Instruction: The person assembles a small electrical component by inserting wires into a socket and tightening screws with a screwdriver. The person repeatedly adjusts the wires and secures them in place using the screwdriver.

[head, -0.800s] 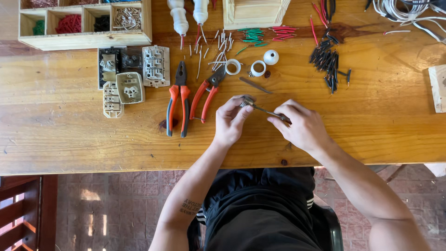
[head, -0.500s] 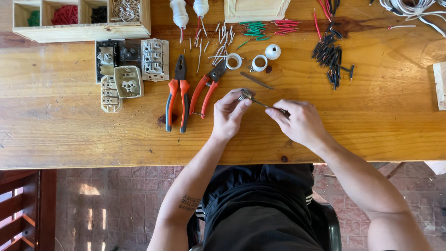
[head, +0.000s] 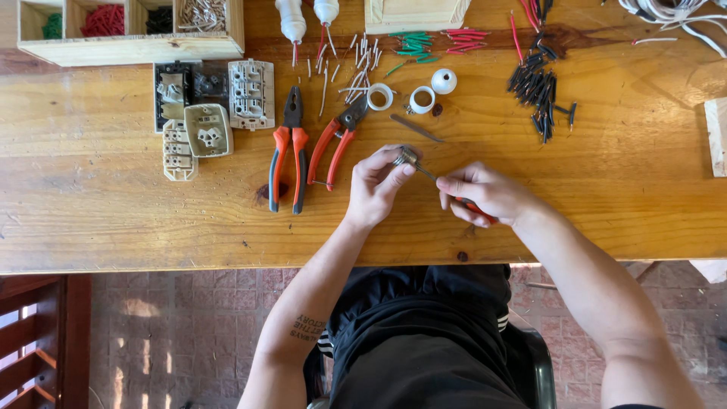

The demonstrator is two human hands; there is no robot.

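Here, left hand [head: 376,184] fingers pinch a small metal fitting [head: 407,157], right hand [head: 485,193] fingers grip a screwdriver [head: 475,209] near the table's front edge [head: 151,261]

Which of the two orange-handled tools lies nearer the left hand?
The cutters with splayed handles, lying tilted beside the left hand; the pliers lie farther away.

Bright, even daylight; soft shadows under tools; sharp focus throughout; mild glare on the wooden table [head: 91,189].
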